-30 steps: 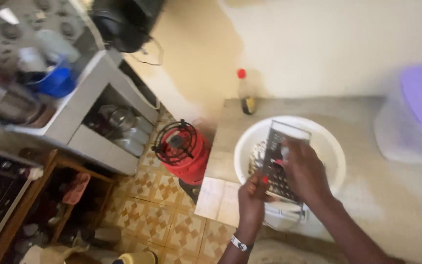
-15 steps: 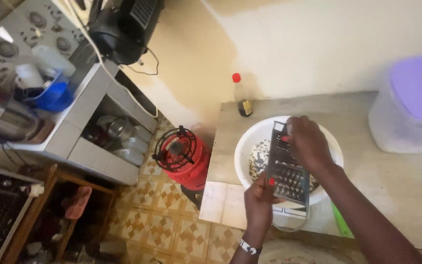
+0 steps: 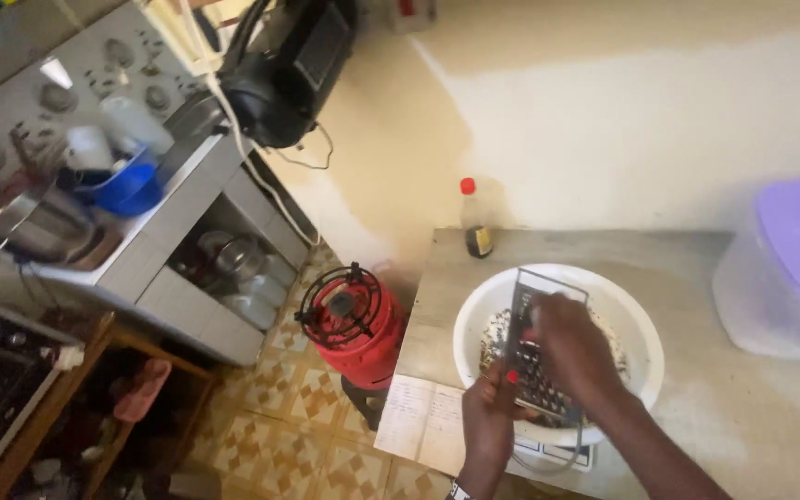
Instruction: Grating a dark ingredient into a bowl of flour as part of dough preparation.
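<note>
risk: right hand (image 3: 574, 356) pressed right against the grater (image 3: 541, 356) face; a slip on a stroke could have scraped knuckles or fingertips, judging by how close they sat to the holes.
risk 2: bowl (image 3: 641, 324) sat near the table (image 3: 752, 417) front edge, grater leaning inside it; a hard push could have skidded or tipped it.
risk 3: paper sheet (image 3: 423, 421) overhung the table edge, just beside the bowl; could have been knocked off.
grater: flat metal panel, tilted, upper end over the bowl middle, lower end toward the person; slightly blurred.
bowl: white, round, dark and pale shreds inside.
left hand (image 3: 491, 417): fingers clenched on the grater's lower end.
right hand: fingers curled over something against the grater face; the item was hidden, cannot tell what.
nearby: bottle with red cap (image 3: 476, 222) at the table's back edge; lilac-lidded tub (image 3: 789, 268) well apart on the right; red gas burner (image 3: 352, 324) on the floor left.
</note>
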